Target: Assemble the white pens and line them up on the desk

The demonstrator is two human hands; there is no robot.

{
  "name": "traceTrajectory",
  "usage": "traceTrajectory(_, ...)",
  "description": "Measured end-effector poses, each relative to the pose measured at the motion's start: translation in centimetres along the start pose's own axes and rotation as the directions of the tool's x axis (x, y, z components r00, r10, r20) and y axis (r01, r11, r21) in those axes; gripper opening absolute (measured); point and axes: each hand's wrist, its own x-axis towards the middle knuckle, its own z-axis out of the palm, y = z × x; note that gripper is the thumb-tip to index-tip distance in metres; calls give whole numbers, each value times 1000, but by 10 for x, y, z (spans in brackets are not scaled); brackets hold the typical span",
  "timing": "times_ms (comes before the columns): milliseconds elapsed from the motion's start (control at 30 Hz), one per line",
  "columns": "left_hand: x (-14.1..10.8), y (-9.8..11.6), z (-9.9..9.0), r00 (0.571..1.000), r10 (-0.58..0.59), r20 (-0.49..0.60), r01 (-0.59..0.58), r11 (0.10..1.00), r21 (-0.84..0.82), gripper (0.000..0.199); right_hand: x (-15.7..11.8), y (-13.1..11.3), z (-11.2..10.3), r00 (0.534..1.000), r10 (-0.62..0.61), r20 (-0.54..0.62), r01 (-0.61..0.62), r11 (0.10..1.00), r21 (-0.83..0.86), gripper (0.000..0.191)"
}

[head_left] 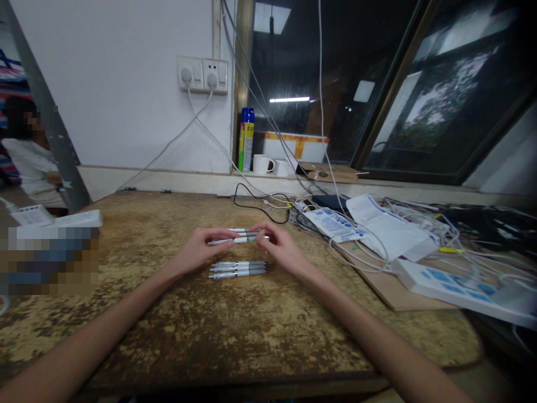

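Two bare hands meet over the worn wooden table at a small group of white and grey pens [242, 239]. My left hand [205, 244] pinches the left end of the nearest of them between thumb and fingers. At the right end, my right hand [274, 244] has its thumb and fingers closed round the pen's tip. Another pen of that group lies just behind, partly hidden by the fingers. Nearer to me, a second row of several similar pens [239, 270] lies side by side on the table [251, 330], untouched.
On the right lie papers [386, 226], tangled white cables, a board [403, 291] and a power strip [461, 291]. A spray can [246, 140] and a mug [262, 163] stand on the sill. At the far left are another power strip [79, 219] and a seated person [31, 157].
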Motion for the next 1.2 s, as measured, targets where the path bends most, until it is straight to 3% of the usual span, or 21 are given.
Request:
traceTrajectory(167,-1,0,0,1000,9,14,-9,1000,15,34,-1,-1,0,995,71,64,-70,997,-19,26)
traceTrajectory(333,0,-3,0,1000,7,15,-7,1000,12,34,0,-2,-1,1000,-6,7,6,999,-43,20)
traceTrajectory(533,0,-3,0,1000,0,14,0,1000,31,35,-1,-4,-1,994,77,75,-77,997,-2,29)
traceTrajectory(700,1,-6,0,1000,-1,15,1,1000,-15,35,-1,-3,-1,999,9,38,-8,1000,-20,23)
traceTrajectory(1200,0,-1,4,1000,-15,-21,13,995,-98,31,1,-1,-2,997,54,56,-47,992,-117,37)
